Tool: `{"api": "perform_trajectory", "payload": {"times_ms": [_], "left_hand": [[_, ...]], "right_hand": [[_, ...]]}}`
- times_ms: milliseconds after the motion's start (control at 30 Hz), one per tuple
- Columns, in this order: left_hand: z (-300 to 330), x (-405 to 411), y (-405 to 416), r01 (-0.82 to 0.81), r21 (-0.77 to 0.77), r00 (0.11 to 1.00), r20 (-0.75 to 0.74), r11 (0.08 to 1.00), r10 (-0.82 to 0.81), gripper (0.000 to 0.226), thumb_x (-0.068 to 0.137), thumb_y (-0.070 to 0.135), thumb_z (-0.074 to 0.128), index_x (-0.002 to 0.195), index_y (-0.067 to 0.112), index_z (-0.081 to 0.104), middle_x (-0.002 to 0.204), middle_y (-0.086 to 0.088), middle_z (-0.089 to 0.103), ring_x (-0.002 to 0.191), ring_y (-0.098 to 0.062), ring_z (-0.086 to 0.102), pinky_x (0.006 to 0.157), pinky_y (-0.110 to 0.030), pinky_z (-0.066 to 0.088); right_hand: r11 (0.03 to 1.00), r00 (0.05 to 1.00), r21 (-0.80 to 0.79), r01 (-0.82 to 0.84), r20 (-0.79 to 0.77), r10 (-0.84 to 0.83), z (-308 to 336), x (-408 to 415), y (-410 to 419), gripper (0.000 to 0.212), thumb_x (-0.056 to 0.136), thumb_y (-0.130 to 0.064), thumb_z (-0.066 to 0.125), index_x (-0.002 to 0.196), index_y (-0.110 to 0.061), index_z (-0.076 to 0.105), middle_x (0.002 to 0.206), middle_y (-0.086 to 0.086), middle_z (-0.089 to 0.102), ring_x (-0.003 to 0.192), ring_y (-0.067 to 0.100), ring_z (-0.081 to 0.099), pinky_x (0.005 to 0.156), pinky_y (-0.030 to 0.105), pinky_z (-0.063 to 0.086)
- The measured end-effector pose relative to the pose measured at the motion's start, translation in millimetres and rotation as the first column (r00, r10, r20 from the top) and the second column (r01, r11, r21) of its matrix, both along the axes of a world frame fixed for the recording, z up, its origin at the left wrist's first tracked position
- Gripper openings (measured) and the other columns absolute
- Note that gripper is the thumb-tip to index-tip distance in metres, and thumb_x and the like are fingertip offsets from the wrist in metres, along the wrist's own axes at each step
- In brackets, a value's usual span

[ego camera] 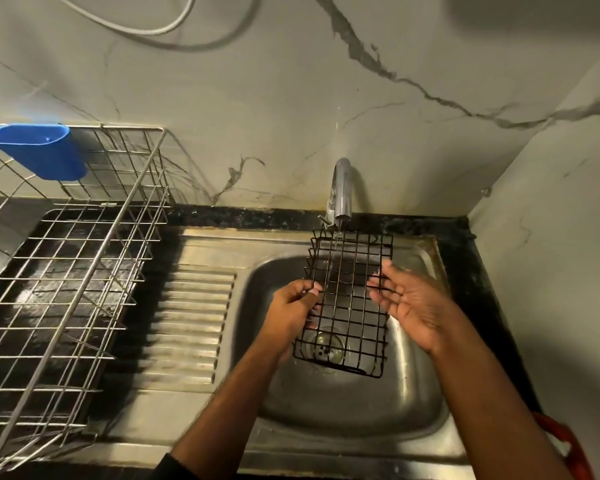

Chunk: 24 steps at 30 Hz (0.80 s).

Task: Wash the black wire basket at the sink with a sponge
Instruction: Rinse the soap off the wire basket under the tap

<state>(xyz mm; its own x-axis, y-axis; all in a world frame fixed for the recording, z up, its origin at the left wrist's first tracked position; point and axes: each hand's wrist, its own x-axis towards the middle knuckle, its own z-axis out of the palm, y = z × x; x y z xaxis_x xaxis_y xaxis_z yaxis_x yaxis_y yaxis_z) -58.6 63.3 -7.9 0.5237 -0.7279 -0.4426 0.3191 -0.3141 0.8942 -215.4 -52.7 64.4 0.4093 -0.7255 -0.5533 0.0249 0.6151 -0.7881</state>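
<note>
Head view — close, steeply down over the sink point(426, 424).

No readable text, labels, brands or numbers anywhere in view.

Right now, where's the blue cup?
In the head view it is far left, hung on the back corner of the wire rack: the blue cup sits against the wall, well left of the tap.

2 bare forearms, no watch-type gear visible. left hand point(293, 304) and right hand point(407, 303) ungloved. dark sleeve point(174, 467) edge at left elbow, bottom of frame.
</note>
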Motion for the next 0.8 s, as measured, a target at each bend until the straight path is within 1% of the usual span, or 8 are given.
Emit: {"api": "perform_trajectory", "payload": {"times_ms": [67, 133, 200, 333, 500, 567, 700, 800], "left_hand": [[-1.3, -0.7, 0.6, -0.001, 0.017, 1.0, 0.023, 1.0, 0.001, 0.016, 0.101, 0.012, 0.059, 0.096, 0.019, 0.072, 0.077, 0.004, 0.063, 0.073, -0.01, 0.058, 0.062, -0.028, 0.052], [-0.8, -0.2, 2.5, -0.005, 0.026, 0.999, 0.049, 1.0, 0.003, 0.017, 0.101, 0.011, 0.058, 0.096, 0.019, 0.072, 0.077, 0.003, 0.062, 0.072, -0.01, 0.057, 0.062, -0.027, 0.051], [-0.1, 1.7, 3.8, -0.025, 0.032, 0.999, 0.046, 0.999, 0.023, 0.017, 0.101, 0.011, 0.058, 0.094, 0.019, 0.072, 0.075, 0.003, 0.061, 0.07, -0.01, 0.056, 0.062, -0.028, 0.05], [-0.4, 3.4, 6.6, -0.031, 0.089, 0.999, 0.026, 0.996, 0.029, 0.013, 0.101, 0.014, 0.06, 0.102, 0.014, 0.073, 0.079, 0.001, 0.064, 0.073, -0.01, 0.059, 0.066, -0.031, 0.051], [1.9, 1.9, 11.3, -0.044, 0.125, 0.999, -0.014, 0.991, 0.046, 0.016, 0.101, 0.015, 0.06, 0.111, 0.008, 0.07, 0.081, -0.002, 0.063, 0.071, -0.01, 0.058, 0.055, -0.024, 0.051], [4.3, 2.2, 12.0, -0.026, 0.132, 1.0, 0.004, 0.991, 0.025, 0.016, 0.101, 0.017, 0.061, 0.111, 0.009, 0.07, 0.082, -0.002, 0.064, 0.071, -0.008, 0.058, 0.052, -0.022, 0.048], [7.4, -0.6, 16.4, -0.016, 0.128, 1.0, 0.01, 0.992, 0.015, 0.017, 0.101, 0.021, 0.06, 0.111, 0.014, 0.071, 0.084, -0.002, 0.065, 0.07, -0.008, 0.058, 0.05, -0.019, 0.048], [10.3, -2.8, 17.7, -0.028, 0.122, 1.0, -0.002, 0.992, 0.029, 0.016, 0.101, 0.019, 0.061, 0.111, 0.013, 0.072, 0.086, -0.003, 0.067, 0.07, -0.008, 0.059, 0.05, -0.017, 0.048]], "right_hand": [[0.99, 0.985, -0.11, -0.091, -0.156, 0.073, -6.5, 0.7, 4.5, 0.023, 0.091, -0.022, 0.069, 0.107, -0.008, 0.063, 0.112, 0.015, 0.067, 0.105, 0.029, 0.066, 0.086, 0.035, 0.056], [0.973, 0.967, -0.184, -0.141, -0.238, 0.095, -11.5, 1.1, 9.3, 0.033, 0.09, -0.023, 0.07, 0.119, -0.009, 0.061, 0.116, 0.014, 0.067, 0.107, 0.026, 0.066, 0.08, 0.03, 0.057], [0.959, 0.957, -0.225, -0.175, -0.267, 0.112, -13.2, 1.4, 11.6, 0.04, 0.091, -0.022, 0.069, 0.127, -0.008, 0.057, 0.114, 0.011, 0.067, 0.104, 0.022, 0.067, 0.075, 0.026, 0.055], [0.932, 0.932, -0.264, -0.249, -0.328, 0.157, -15.9, 3.1, 12.4, 0.045, 0.093, -0.023, 0.066, 0.133, -0.007, 0.053, 0.111, 0.007, 0.067, 0.1, 0.018, 0.067, 0.073, 0.026, 0.053], [0.896, 0.897, -0.311, -0.316, -0.405, 0.176, -20.9, 3.1, 14.2, 0.043, 0.095, -0.023, 0.064, 0.134, -0.007, 0.053, 0.107, 0.006, 0.068, 0.095, 0.015, 0.068, 0.068, 0.024, 0.05], [0.885, 0.891, -0.332, -0.327, -0.421, 0.171, -20.3, 2.1, 13.8, 0.041, 0.096, -0.023, 0.062, 0.133, -0.008, 0.054, 0.107, 0.005, 0.068, 0.095, 0.015, 0.068, 0.07, 0.025, 0.051], [0.861, 0.882, -0.365, -0.353, -0.436, 0.177, -17.4, -0.3, 14.3, 0.038, 0.097, -0.022, 0.06, 0.132, -0.009, 0.054, 0.106, 0.003, 0.067, 0.097, 0.016, 0.067, 0.076, 0.028, 0.052], [0.844, 0.878, -0.392, -0.367, -0.446, 0.175, -14.2, -3.0, 14.4, 0.037, 0.097, -0.023, 0.06, 0.132, -0.01, 0.055, 0.106, 0.003, 0.067, 0.096, 0.015, 0.067, 0.075, 0.027, 0.053]]}}
